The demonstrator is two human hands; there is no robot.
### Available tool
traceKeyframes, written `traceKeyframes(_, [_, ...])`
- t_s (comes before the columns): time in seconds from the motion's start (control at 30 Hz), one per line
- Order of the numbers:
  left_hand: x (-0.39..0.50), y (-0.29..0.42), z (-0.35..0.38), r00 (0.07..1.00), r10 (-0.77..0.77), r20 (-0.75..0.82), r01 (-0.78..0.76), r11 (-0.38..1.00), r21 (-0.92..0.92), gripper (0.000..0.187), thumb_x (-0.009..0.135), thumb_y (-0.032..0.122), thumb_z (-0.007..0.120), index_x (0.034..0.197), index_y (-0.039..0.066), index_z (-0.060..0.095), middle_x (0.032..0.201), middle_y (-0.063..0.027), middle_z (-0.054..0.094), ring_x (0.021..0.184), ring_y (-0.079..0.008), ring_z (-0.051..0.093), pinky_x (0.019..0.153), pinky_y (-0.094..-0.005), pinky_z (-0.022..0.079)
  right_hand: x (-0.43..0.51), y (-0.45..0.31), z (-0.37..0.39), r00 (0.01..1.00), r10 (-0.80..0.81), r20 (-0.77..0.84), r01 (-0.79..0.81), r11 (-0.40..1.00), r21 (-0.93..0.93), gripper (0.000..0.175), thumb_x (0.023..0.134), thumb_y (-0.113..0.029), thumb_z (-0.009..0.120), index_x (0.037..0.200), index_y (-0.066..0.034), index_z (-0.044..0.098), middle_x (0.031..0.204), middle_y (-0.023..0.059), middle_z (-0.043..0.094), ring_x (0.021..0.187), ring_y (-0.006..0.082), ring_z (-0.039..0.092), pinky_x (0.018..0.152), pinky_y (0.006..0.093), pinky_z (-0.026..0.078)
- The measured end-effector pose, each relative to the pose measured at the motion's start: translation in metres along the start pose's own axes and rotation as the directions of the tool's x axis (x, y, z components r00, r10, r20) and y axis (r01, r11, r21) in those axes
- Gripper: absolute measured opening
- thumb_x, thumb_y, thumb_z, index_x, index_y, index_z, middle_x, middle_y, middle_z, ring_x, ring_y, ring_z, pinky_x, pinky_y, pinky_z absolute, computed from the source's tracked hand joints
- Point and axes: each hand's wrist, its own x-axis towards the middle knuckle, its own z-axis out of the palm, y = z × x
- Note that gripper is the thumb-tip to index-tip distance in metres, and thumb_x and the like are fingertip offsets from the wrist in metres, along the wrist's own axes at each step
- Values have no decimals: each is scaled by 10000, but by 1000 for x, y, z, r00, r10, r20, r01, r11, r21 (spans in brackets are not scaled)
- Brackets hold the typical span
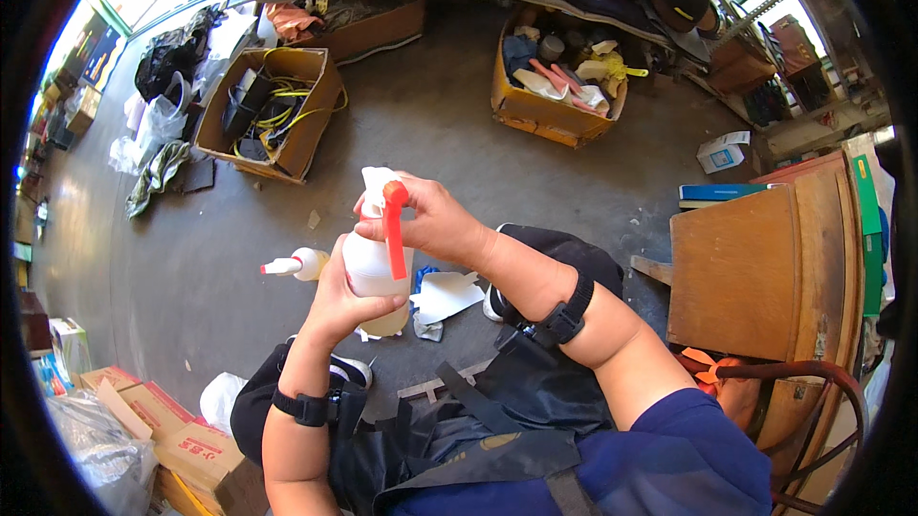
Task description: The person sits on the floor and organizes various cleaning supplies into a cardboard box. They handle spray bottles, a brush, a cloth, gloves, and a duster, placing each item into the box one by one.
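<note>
A white plastic spray bottle with a red trigger is tilted in front of me, pale liquid in its lower part. My left hand is wrapped round the body of the bottle. Up at the neck, my right hand grips the white and red spray head. Beyond my left hand, a smaller bottle with a white nozzle and red tip is on the floor. White paper and a crumpled whitish scrap lie between my feet, beside something blue.
Ahead stand a cardboard box of yellow cables and another of gloves and mixed items. A wooden cabinet and a curved metal chair frame are at the right. Flattened cartons and plastic wrap lie lower left.
</note>
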Motion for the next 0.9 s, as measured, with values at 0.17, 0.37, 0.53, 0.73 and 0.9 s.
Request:
traceKeyframes(0.17, [6,-12,5,995,57,-87,-43,987,154,766,650,219,821,1274,34,417,1121,-97,559,1053,-204,564,907,-340,458,-11,7,-12,984,-110,-143,75,970,-230,258,774,-216,782,876,-18,652,851,44,551,793,125,561,696,289,459])
traceKeyframes(0.37, [7,-24,-5,980,58,-189,17,927,374,473,789,164,731,1194,21,534,1167,-132,570,1088,-254,565,933,-379,442,10,29,-107,868,-160,-470,-13,939,-343,301,853,-220,704,1014,7,589,829,67,623,764,133,605,687,283,496])
traceKeyframes(0.53, [-6,-23,-3,995,54,-88,-6,882,470,366,796,158,714,1095,3,569,1037,-143,600,1016,-285,588,890,-369,460,37,52,-257,632,-54,-773,-72,989,-129,242,850,-262,710,941,-58,617,752,12,601,639,107,551,549,292,461])
traceKeyframes(0.73, [3,-26,0,1000,-9,27,-9,785,619,366,797,193,706,1076,-6,576,1044,-189,593,996,-367,582,856,-406,474,81,97,-336,249,37,-968,-220,975,-20,271,833,-313,731,803,-54,653,634,3,565,547,103,510,504,280,415])
traceKeyframes(0.9, [14,-33,-7,986,-159,46,88,743,664,387,798,214,702,1090,-12,585,1051,-187,597,995,-363,582,853,-408,475,115,171,-378,190,98,-977,-327,944,31,298,838,-341,712,792,-53,651,620,27,593,544,150,571,493,349,479])
